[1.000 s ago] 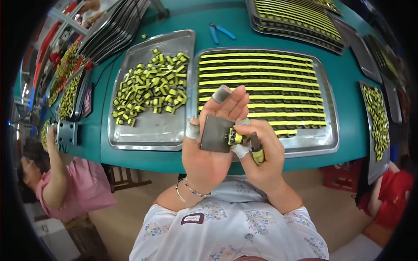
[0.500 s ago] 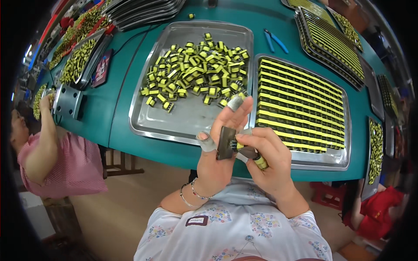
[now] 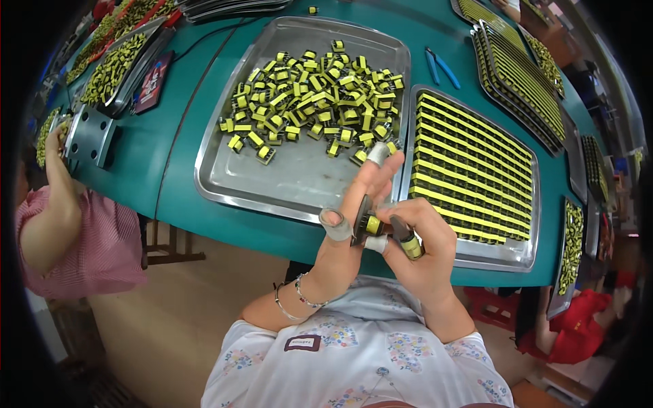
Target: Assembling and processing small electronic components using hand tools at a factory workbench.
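My left hand (image 3: 338,262) is turned palm inward, its fingers pointing away from me, and cradles a dark flat plate (image 3: 360,221) seen nearly edge-on. A small transformer (image 3: 373,224) with yellow tape has its pins toward that plate; my right fingertips hold it there. My right hand (image 3: 435,248) also grips a short tool (image 3: 411,245), with a dark blade-like end and a yellow band around its handle. Pale wraps cover several fingertips. Beyond my hands, a metal tray (image 3: 238,180) carries a loose heap of similar transformers (image 3: 313,102).
At the right, another metal tray (image 3: 469,257) holds transformers in neat rows. Blue-handled cutters (image 3: 442,68) lie above it. Stacked filled trays (image 3: 520,88) stand at the far right. A person in pink (image 3: 81,245) works at the left beside a metal block (image 3: 92,136).
The plate in my left hand has turned from facing me to nearly edge-on. The tool in my right hand has swung more upright. The whole view has shifted slightly.
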Demonstrator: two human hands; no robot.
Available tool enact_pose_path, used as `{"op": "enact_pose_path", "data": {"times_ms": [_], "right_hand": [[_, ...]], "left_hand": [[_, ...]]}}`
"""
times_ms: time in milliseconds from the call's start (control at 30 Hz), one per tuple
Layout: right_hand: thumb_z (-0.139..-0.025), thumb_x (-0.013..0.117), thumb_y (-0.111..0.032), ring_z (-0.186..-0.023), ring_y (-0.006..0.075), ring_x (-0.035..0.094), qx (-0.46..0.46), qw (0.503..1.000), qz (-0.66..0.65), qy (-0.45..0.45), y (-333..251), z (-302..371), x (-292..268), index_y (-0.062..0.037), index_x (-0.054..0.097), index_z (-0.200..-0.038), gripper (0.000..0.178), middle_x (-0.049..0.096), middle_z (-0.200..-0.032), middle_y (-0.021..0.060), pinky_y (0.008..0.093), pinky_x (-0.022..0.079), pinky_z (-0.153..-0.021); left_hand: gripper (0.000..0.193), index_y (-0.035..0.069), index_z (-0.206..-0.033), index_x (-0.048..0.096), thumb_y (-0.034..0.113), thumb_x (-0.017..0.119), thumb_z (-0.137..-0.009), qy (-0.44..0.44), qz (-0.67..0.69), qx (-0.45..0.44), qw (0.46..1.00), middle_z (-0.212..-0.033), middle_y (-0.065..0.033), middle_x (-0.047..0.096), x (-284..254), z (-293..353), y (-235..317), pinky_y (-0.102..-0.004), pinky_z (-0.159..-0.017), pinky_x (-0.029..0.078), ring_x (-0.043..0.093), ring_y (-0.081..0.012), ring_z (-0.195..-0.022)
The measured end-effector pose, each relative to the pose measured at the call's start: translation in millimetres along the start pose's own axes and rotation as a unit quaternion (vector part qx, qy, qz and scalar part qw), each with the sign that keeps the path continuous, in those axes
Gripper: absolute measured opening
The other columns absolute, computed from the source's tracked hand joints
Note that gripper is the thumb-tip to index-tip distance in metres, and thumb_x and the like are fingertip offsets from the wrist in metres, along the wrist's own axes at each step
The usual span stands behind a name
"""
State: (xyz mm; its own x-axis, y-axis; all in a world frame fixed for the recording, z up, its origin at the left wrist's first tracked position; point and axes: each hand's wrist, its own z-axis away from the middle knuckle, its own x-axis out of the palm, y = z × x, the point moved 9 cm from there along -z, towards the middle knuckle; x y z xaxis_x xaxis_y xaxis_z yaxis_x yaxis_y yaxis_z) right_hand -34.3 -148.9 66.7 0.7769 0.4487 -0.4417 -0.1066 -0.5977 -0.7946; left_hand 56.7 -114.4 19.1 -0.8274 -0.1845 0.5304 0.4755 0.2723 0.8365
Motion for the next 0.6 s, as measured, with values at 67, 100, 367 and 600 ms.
{"op": "enact_pose_path", "data": {"times_ms": [67,100,367,600], "right_hand": [[-0.064,0.068,0.010,-0.078,0.0245,0.066,0.008,1.000,-0.004,0.008,0.2,2.6,-1.9,-0.0017,0.068,-0.099,0.037,0.066,-0.092,0.0126,0.0314,0.052,-0.065],[-0.065,0.068,0.010,-0.078,0.0242,0.066,0.014,1.000,-0.011,0.015,1.0,3.6,-3.2,-0.0015,0.068,-0.098,0.036,0.067,-0.092,0.0125,0.0309,0.052,-0.065],[-0.065,0.066,0.011,-0.079,0.0238,0.065,0.052,0.996,-0.072,0.008,22.9,9.2,-16.4,-0.0006,0.067,-0.095,0.032,0.066,-0.091,0.0122,0.0307,0.051,-0.067],[-0.060,0.068,0.011,-0.076,0.0230,0.064,-0.036,0.999,0.035,0.005,1.5,14.2,-40.8,-0.0033,0.071,-0.104,0.046,0.063,-0.104,0.0127,0.0319,0.051,-0.062]], "left_hand": [[0.116,0.003,-0.157,0.010,0.090,0.016,-0.080,0.017,-0.013,-0.010,1.000,-0.160,-0.0228,0.021,2.3,-1.7,-0.2,-0.0472,-0.121,0.008,0.016,-0.0349,-0.150],[0.116,0.003,-0.157,0.010,0.090,0.016,-0.080,0.015,-0.012,-0.012,1.000,-0.160,-0.0228,0.021,5.4,-2.9,-1.5,-0.0472,-0.121,0.008,0.016,-0.0349,-0.150],[0.109,-0.004,-0.155,0.012,0.082,0.020,-0.087,-0.082,-0.128,0.019,0.988,-0.162,-0.0175,0.017,20.2,-8.1,-5.0,-0.0411,-0.121,0.013,0.019,-0.0294,-0.149],[0.092,0.008,-0.155,0.023,0.076,0.021,-0.093,-0.077,0.114,-0.120,0.983,-0.157,-0.0221,0.030,43.3,-6.4,-28.8,-0.0479,-0.117,0.026,0.028,-0.0357,-0.146]]}}
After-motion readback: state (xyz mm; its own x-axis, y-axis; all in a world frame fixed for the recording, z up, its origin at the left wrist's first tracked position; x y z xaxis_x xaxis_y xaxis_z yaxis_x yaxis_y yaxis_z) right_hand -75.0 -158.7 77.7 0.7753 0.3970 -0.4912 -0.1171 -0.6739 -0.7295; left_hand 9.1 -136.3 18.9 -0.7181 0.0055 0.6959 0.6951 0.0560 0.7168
